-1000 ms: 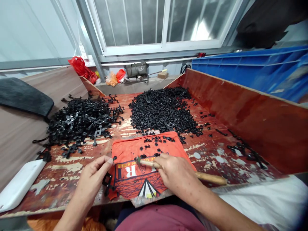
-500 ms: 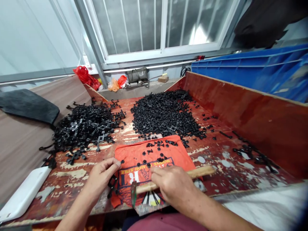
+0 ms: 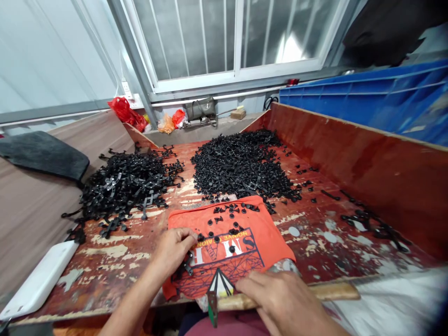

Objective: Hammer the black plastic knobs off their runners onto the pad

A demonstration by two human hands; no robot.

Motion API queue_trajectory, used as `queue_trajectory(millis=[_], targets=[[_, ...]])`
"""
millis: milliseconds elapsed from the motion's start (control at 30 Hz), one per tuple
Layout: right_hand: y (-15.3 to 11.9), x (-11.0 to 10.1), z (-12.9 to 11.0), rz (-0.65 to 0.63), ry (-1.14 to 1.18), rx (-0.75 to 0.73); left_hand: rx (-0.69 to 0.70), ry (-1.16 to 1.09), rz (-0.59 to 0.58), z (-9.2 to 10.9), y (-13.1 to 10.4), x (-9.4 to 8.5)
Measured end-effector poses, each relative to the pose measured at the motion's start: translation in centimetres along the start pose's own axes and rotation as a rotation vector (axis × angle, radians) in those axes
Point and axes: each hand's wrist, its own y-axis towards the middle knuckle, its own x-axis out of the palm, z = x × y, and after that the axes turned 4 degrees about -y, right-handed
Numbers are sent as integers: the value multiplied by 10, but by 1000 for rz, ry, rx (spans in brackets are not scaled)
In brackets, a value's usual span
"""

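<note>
Hammer (image 3: 238, 302) low, left hand (image 3: 175, 247) in among the pins (image 3: 210, 234)

The left hand has moved inward from the cloth's (image 3: 273, 242) left side and now sits at a pin on the print; thumb and finger meet there, but I cannot tell whether they pinch it. The right hand (image 3: 280, 298), curled round the wooden handle, has dropped the hammer from above the cloth to the bench's (image 3: 308, 254) front edge, its head over the lap. This looks like a pause for handling parts rather than striking.

The links (image 3: 188, 268) lie just below the left hand. Behind the cloth, the pin heap (image 3: 238, 163) limits reach; the right board (image 3: 353, 149) bounds that side. Most room opens between cloth and board, while the white case (image 3: 38, 280) takes the left corner.
</note>
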Motion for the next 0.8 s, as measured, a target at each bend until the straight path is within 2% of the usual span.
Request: queue_trajectory(millis=[100,233,367,467,633,700,800], targets=[[-3,-4,-3,-49,54,47,40,38,-31,-5,3,2],[-1,-22,-5,-112,214,156,71,82,-10,-8,5,3],[12,-42,-2,19,283,129,73,101,-2,-8,4,4],[29,-49,0,136,255,111,88,136,35,-7,2,6],[51,-39,-4,330,114,64,103,169,60,-5,1,8],[56,-30,-6,315,50,72,114,188,59,-5,0,8],[59,-20,-6,221,3,78,149,252,69,-3,-3,7]])
